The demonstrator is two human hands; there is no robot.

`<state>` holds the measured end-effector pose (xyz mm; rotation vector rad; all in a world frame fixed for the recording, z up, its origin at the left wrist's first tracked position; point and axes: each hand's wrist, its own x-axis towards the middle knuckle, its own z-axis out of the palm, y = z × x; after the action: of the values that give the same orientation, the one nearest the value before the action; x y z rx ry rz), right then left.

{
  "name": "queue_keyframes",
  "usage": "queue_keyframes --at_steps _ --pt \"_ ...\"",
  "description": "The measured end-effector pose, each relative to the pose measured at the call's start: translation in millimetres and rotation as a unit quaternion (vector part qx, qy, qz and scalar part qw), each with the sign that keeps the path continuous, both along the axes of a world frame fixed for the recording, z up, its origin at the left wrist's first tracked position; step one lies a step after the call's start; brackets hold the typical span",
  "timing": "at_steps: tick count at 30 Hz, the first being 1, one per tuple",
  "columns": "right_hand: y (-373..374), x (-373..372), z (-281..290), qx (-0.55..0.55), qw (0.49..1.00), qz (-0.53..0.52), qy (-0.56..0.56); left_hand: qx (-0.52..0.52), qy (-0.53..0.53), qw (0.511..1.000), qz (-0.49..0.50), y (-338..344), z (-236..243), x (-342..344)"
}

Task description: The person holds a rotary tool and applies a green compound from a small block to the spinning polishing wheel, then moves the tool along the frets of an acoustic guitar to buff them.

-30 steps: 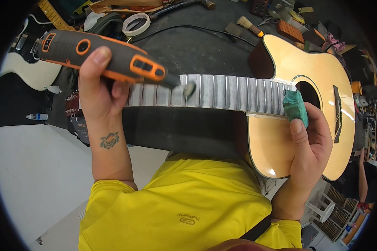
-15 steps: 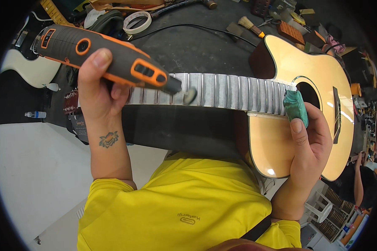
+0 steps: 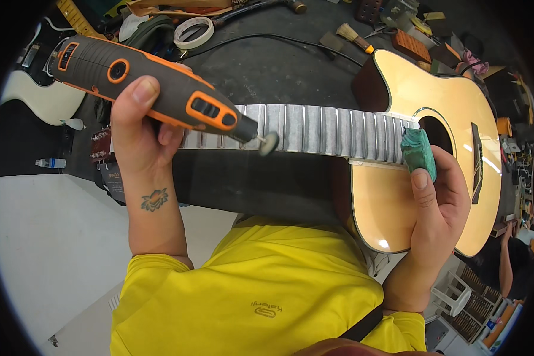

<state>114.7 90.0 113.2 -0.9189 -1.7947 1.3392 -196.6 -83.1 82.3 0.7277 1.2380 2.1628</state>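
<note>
My left hand [image 3: 137,115] is wrapped round a black and orange rotary tool [image 3: 160,83], its thumb lying along the near side. The tool tilts down to the right, and a small round polishing wheel [image 3: 269,143] at its tip is over the guitar neck's near edge; I cannot tell whether it touches. In my right hand [image 3: 436,202] is a block of green polishing compound [image 3: 418,154], held between thumb and fingers at the body end of the fretboard. The acoustic guitar [image 3: 385,207] lies across the bench, its fretboard [image 3: 332,132] covered in silvery tape between the frets.
A roll of masking tape [image 3: 194,32], a black cable [image 3: 291,39] and a brush [image 3: 356,37] lie on the dark bench beyond the neck. A white electric guitar body [image 3: 41,98] is at the left. Another person's arm [image 3: 505,261] shows at the far right.
The rotary tool's tip has shifted slightly toward me, bringing the wheel from over the fretboard to its near edge. My right hand and the green block stay in place.
</note>
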Motion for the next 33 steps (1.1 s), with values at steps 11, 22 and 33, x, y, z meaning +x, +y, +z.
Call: queue_keyframes --at_steps 11,22,33 --pt "-1 -1 0 -0.003 1.0 -0.003 0.013 -0.024 0.008 0.994 0.111 21 12 3" --pt "-1 -1 2 0.009 1.0 0.01 0.002 0.021 -0.036 0.997 0.063 -3 13 -17" --pt "-1 -2 0 0.005 1.0 -0.003 0.012 -0.006 0.012 0.996 0.089 1 9 -14"
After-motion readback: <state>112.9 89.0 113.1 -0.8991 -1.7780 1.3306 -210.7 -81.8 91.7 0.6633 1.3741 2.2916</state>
